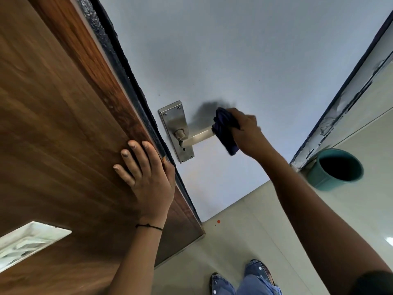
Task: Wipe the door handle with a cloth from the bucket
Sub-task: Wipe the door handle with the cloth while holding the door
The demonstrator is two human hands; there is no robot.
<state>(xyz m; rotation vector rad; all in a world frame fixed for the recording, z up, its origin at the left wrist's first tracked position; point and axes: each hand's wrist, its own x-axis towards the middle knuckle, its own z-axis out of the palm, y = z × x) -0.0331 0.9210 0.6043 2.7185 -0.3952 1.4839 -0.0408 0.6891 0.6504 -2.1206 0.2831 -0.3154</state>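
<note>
A steel lever door handle (196,137) on its backplate (173,122) is fixed to the pale grey door (244,60). My right hand (246,133) is shut on a dark blue cloth (225,130), which wraps the outer end of the lever. My left hand (144,173) lies flat with fingers spread on the brown wooden panel (53,124) beside the door's edge, holding nothing. A teal bucket (336,169) stands on the floor at the right, near the door frame; its inside looks dark.
A black seal strip (129,81) runs between the wooden panel and the door. Pale floor tiles (244,241) lie below, with my feet (240,279) at the bottom. A worn door frame (340,99) rises at the right.
</note>
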